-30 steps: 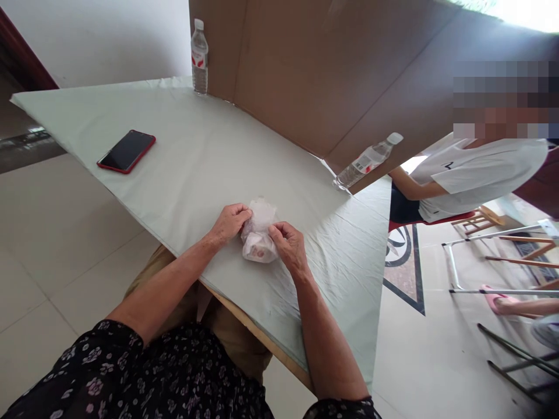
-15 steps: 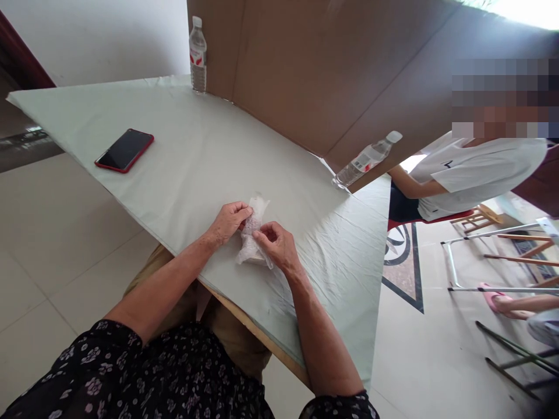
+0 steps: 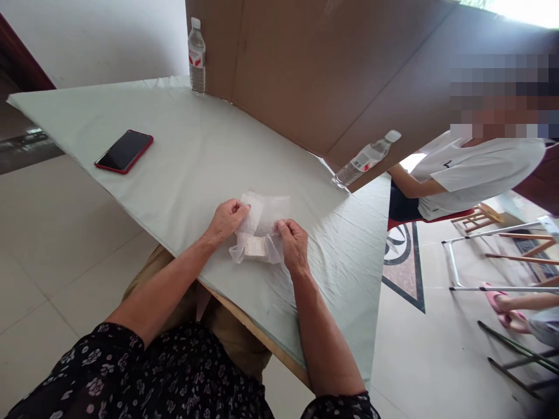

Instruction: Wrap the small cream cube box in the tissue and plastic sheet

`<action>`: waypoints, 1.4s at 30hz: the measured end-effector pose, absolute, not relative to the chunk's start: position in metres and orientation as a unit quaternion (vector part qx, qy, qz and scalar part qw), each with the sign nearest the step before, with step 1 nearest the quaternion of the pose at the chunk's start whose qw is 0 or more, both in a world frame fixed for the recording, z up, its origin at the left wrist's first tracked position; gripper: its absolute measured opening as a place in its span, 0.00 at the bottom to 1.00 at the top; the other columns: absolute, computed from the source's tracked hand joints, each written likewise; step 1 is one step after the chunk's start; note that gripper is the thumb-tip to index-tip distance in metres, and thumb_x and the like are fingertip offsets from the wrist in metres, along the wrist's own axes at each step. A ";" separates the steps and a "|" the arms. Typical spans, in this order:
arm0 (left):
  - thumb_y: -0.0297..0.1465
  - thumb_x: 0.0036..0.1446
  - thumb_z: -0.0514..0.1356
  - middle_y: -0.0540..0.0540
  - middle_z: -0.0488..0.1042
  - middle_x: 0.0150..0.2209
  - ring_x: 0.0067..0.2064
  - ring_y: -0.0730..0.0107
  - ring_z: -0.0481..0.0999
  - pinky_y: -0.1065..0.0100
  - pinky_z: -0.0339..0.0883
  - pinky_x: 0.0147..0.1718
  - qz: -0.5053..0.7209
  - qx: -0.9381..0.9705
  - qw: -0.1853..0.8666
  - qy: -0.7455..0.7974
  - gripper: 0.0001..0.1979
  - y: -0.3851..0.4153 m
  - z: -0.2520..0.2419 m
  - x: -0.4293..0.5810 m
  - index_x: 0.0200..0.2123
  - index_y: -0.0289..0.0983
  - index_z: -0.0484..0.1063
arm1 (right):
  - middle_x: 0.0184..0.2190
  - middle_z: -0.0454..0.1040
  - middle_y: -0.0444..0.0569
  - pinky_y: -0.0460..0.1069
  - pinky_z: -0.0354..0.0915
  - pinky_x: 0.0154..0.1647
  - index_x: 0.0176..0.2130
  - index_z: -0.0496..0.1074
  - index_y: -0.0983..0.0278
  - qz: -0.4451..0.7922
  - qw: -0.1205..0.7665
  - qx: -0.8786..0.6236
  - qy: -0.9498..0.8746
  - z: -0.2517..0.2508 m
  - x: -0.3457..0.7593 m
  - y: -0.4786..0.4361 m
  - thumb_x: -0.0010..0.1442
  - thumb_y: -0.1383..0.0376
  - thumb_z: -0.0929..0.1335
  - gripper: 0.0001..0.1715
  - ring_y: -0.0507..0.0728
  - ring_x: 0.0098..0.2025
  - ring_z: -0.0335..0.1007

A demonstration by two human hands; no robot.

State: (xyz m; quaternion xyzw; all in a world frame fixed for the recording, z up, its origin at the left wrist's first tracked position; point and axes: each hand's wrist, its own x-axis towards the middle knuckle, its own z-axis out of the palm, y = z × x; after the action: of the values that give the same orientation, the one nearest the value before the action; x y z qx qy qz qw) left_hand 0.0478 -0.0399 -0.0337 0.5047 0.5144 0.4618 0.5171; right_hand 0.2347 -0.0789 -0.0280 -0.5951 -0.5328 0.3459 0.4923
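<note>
A sheet of translucent bubble wrap (image 3: 271,210) is spread between my hands near the table's front edge. My left hand (image 3: 229,220) pinches its left side between thumb and fingers. On the right side, my right hand (image 3: 293,241) grips the wrap's edge in a similar pinch. A small pale beige block (image 3: 255,247) with a rough-looking top sits in the near part of the wrap, uncovered on its upper face. Crumpled wrap surrounds its left and right sides. What the block is made of I cannot tell.
The table has a pale green cloth (image 3: 205,151). A red-cased phone (image 3: 125,152) lies to the left. Two water bottles (image 3: 197,61) stand against a brown cardboard panel (image 3: 279,70), the right bottle (image 3: 364,162) leaning in view. A person in a white shirt (image 3: 476,169) sits beyond the panel.
My right hand has moved to the right, pulling the bubble wrap apart. The wrap now lies wider, and the beige block's top has come into view. My left hand has barely moved.
</note>
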 end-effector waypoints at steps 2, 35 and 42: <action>0.37 0.51 0.60 0.53 0.68 0.25 0.27 0.73 0.65 0.71 0.58 0.26 0.427 0.555 0.470 0.537 0.10 -0.041 -0.034 0.047 0.33 0.37 0.71 | 0.24 0.68 0.42 0.48 0.60 0.33 0.27 0.70 0.62 0.348 0.504 -0.595 -0.521 -0.032 0.238 -0.076 0.59 0.53 0.66 0.17 0.52 0.28 0.61; 0.28 0.45 0.56 0.53 0.68 0.22 0.26 0.73 0.64 0.68 0.59 0.28 0.401 0.599 0.346 0.600 0.04 -0.041 -0.031 0.041 0.27 0.38 0.69 | 0.22 0.64 0.37 0.49 0.61 0.31 0.46 0.69 0.62 0.322 0.460 -0.657 -0.503 -0.043 0.268 -0.066 0.51 0.55 0.69 0.24 0.53 0.26 0.61; 0.24 0.45 0.55 0.48 0.75 0.33 0.34 0.69 0.73 0.66 0.67 0.34 0.483 0.579 0.246 0.609 0.14 -0.034 -0.038 0.036 0.38 0.37 0.71 | 0.33 0.73 0.45 0.52 0.67 0.38 0.44 0.71 0.63 0.288 0.512 -0.650 -0.482 -0.041 0.270 -0.062 0.49 0.56 0.69 0.23 0.54 0.32 0.68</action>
State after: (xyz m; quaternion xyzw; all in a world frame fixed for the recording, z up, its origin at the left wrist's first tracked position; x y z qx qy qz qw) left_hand 0.0362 -0.0337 -0.0376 0.5788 0.6093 0.4830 0.2459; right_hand 0.2700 -0.0622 -0.0414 -0.6500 -0.4815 0.2883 0.5124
